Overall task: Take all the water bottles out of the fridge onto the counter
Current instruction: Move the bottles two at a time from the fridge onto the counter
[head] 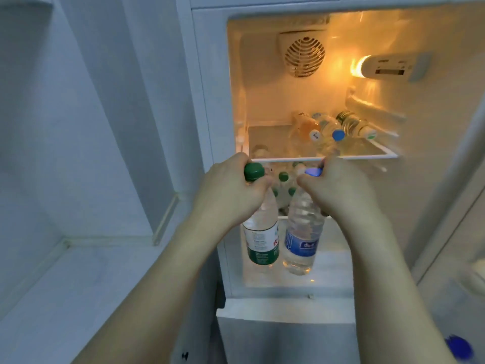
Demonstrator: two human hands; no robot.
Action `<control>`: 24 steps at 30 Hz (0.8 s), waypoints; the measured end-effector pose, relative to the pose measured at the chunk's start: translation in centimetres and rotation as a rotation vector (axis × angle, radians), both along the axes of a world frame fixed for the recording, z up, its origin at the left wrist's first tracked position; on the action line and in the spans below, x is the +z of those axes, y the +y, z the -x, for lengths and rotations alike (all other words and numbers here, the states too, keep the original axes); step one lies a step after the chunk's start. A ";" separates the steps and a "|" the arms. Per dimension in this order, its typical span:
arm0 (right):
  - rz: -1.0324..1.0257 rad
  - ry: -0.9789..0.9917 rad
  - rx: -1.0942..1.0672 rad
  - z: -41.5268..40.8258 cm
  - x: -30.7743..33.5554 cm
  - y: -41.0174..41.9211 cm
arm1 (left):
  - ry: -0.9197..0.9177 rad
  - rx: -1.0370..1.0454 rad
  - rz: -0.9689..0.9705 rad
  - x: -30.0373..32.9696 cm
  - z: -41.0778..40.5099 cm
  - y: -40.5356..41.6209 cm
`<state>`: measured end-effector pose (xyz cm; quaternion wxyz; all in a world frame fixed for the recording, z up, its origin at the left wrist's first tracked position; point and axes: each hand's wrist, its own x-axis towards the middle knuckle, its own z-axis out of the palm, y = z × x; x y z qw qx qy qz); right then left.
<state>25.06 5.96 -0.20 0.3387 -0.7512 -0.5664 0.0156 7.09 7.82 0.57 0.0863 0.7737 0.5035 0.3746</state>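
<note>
Before the lit fridge [367, 232], my left hand [231, 190] grips a green-capped bottle [262, 232], my right hand [338, 187] a blue-capped bottle [301, 232], the pale counter [78, 285] open leftward.

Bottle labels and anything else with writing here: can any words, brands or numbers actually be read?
Nothing can be read for certain.
Green-capped bottle in the left hand: label print and red letters at its edge, too blurred.
Blue-capped bottle in the right hand: white script on a blue label, unreadable.
Fridge control panel: small dark markings, too small.
Lying bottles on the upper shelf: labels blurred.
</note>
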 end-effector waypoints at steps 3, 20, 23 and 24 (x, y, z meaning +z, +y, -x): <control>0.120 0.022 0.061 2.4 -3.6 -1.3 | 0.027 0.019 0.109 -4.5 2.5 -1.7; 0.557 0.110 0.592 15.5 -15.6 -7.5 | -0.093 0.598 0.494 -18.4 16.4 -18.0; 0.606 0.120 0.710 17.5 -17.2 -8.5 | -0.186 0.727 0.524 -19.3 17.2 -20.9; 0.623 0.124 0.756 18.2 -17.8 -9.0 | -0.224 0.763 0.532 -19.8 17.5 -22.1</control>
